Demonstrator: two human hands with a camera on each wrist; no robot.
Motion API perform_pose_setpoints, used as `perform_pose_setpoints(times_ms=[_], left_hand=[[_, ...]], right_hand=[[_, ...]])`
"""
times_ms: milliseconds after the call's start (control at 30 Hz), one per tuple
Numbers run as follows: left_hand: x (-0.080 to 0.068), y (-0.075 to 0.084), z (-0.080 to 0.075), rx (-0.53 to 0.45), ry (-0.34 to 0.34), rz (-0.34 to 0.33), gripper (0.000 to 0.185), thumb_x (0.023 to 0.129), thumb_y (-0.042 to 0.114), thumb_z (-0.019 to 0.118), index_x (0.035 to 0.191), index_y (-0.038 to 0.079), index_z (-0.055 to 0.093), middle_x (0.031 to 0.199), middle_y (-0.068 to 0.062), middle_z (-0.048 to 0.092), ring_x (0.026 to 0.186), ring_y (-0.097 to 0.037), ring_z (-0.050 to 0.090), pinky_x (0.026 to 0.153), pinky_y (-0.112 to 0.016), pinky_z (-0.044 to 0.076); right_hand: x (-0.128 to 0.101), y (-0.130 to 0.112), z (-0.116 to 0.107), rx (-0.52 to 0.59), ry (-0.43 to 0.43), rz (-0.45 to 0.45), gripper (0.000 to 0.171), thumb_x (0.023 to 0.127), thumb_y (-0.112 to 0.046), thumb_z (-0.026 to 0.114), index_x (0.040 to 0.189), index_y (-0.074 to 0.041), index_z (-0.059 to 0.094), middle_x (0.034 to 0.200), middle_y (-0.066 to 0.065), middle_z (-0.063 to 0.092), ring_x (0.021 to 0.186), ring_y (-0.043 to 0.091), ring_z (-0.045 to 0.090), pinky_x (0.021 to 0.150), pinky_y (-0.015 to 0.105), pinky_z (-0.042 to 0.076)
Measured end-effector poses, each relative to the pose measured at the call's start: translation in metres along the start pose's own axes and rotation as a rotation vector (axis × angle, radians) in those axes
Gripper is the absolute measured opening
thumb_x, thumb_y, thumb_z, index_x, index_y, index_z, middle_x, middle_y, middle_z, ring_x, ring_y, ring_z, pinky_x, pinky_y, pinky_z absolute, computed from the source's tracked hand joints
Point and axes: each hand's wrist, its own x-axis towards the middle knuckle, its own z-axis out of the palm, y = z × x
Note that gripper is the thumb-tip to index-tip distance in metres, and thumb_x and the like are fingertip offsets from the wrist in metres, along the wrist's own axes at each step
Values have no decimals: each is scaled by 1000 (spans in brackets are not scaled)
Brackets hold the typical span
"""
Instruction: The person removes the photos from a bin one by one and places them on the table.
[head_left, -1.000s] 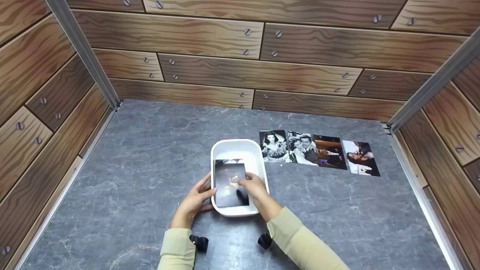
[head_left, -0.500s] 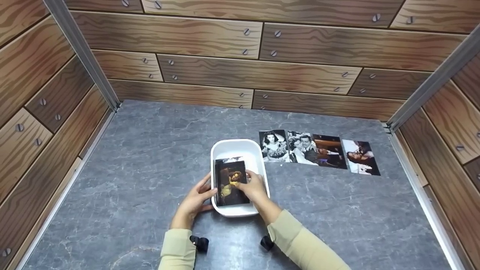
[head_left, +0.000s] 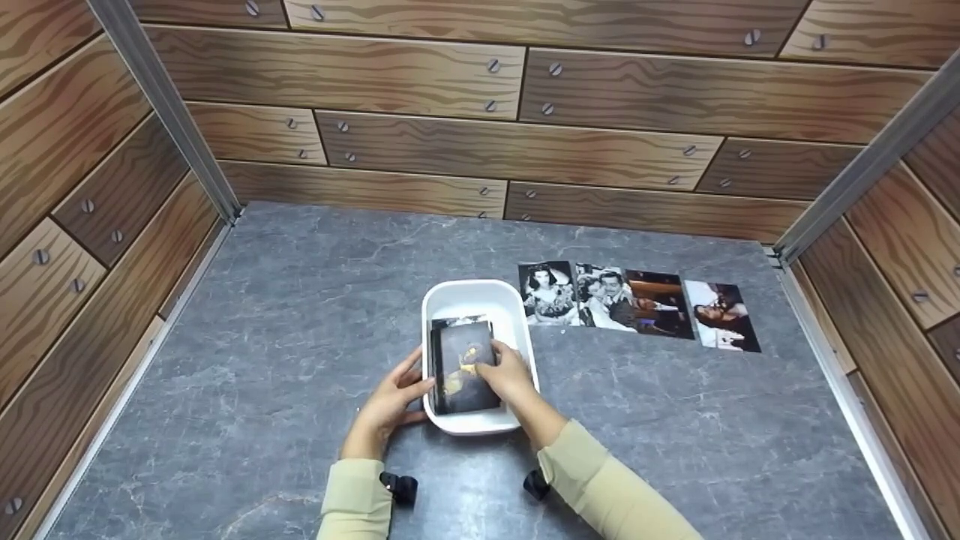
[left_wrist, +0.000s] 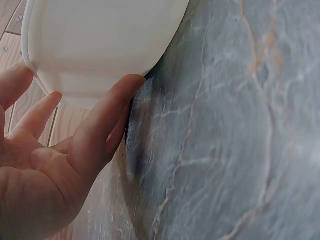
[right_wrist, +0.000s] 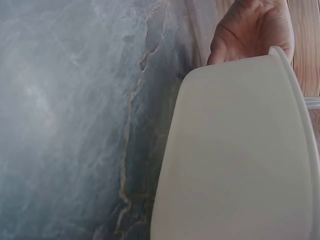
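A white plastic tub (head_left: 474,289) stands on the grey marble tabletop (head_left: 300,315) in the head view. Inside it lies a stack of photos (head_left: 459,375), the top one dark with a yellow figure. My right hand (head_left: 493,365) reaches into the tub, its fingers curled over the top photo's right edge. Straight fingers of my left hand (head_left: 417,384) rest against the tub's left outer wall. The left wrist view shows that open left hand (left_wrist: 107,107) touching the tub (left_wrist: 105,35). In the right wrist view the tub's wall (right_wrist: 235,165) fills the frame and hides the photos.
A row of several photos (head_left: 637,304) lies flat on the tabletop right of the tub, touching one another. Wood-pattern walls (head_left: 487,150) close in the back and both sides. Bare marble spreads left of the tub and in front of it.
The top photo has tilted slightly under my right fingers, so the glare on it has shifted. The right hand crept a little to the left over it. The left hand and tub have stayed put.
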Motion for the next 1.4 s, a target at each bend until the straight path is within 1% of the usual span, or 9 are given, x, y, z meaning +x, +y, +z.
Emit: perform_pose_setpoints(times_ms=[100,233,300,400,600,800,1100,1233,1400], left_hand=[[1,0,0,-4,-3,-2,68,95,8,56,154,13,23,149,-29,35,114,-27,56,85,-52,55],[0,1,0,-12,-9,6,68,95,7,55,154,13,22,150,-30,33,116,-30,55,87,-54,54],[0,1,0,-11,-8,6,68,95,8,56,154,13,22,149,-30,34,116,-30,55,87,-54,54],[-1,1,1,-2,0,2,69,95,9,58,154,13,22,149,-30,35,112,-27,57,85,-51,55],[-2,1,0,5,6,1,70,94,10,60,154,13,24,147,-29,38,108,-24,58,81,-48,57],[-1,2,1,5,1,-1,68,95,8,56,154,12,23,148,-30,36,115,-30,56,82,-48,56],[-1,2,0,20,13,-15,67,95,8,56,154,13,24,148,-29,37,114,-31,56,80,-47,57],[-2,2,0,13,9,-14,68,94,8,57,154,13,25,147,-30,37,114,-31,56,78,-45,58],[-1,1,0,-1,6,-13,68,94,7,56,154,13,25,148,-30,36,114,-32,56,78,-46,58]], right_hand=[[0,3,1,-8,21,-24,62,79,-11,67,137,1,49,131,24,53,121,39,50,101,48,43],[1,7,4,61,8,-47,66,75,-2,68,137,-3,45,113,18,62,96,29,59,81,38,51],[1,9,5,108,-8,-47,69,73,4,67,137,-5,43,103,17,64,85,24,60,72,32,52],[1,9,2,171,-10,-55,72,71,11,64,138,-6,43,97,16,62,77,20,57,66,28,51],[-6,7,-22,394,12,-79,73,73,19,59,140,-2,39,102,23,59,75,17,57,66,28,55],[-18,19,-70,488,66,-47,74,75,19,61,143,-1,36,109,23,57,85,19,59,70,25,54],[-32,72,-135,596,104,-15,74,79,21,56,145,3,28,85,-2,62,75,6,63,66,22,55],[-34,93,-146,607,117,7,75,80,20,57,146,4,25,82,-5,64,75,5,63,67,21,54],[-30,109,-144,567,101,53,76,80,18,59,146,3,25,82,-3,66,70,6,62,65,21,53]])
